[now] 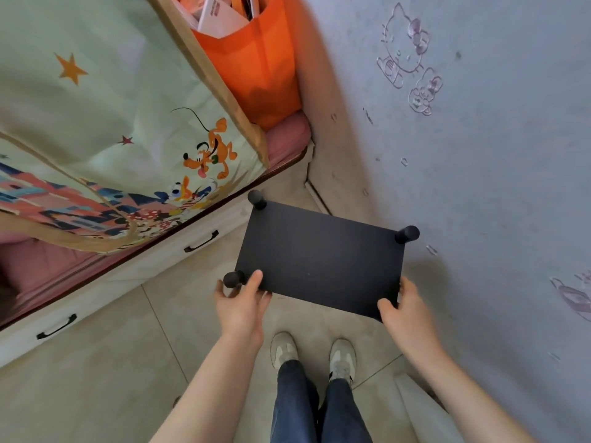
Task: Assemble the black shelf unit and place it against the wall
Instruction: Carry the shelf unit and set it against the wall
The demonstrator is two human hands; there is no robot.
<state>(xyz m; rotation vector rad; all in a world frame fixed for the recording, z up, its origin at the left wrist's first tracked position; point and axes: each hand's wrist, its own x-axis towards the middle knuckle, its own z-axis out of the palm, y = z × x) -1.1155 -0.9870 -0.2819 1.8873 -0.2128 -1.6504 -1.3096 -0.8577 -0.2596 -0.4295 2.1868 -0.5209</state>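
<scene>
**Black shelf panel, both hands on it, in the gap by the wall**

Looking straight down here. The black shelf panel (319,260) sits flat and level in the gap between the bed (128,273) and the wall (495,155), with its far right corner just beside the wall. Three short round black posts (256,199) stick up at its corners. The fourth corner is hidden behind the right hand (407,311).

Grip-wise, the left hand (241,306) has the near left corner, thumb on top of the panel and fingers curled round the edge right next to the post there. The right hand holds the near right corner the same way, thumb on top and fingers wrapped over the side edge. So both grips are closed on the panel. I can't tell if anything under it touches the floor (96,378).

Around it:
- the bed has white drawers with black handles (201,241)
- a big cartoon-print storage bag (112,107) lies on the bed, with an orange bag (256,68) full of papers beside it
- the wall has faded cartoon cat stickers (404,43)
- pale sneakers (283,348) and dark jeans show below the panel
</scene>
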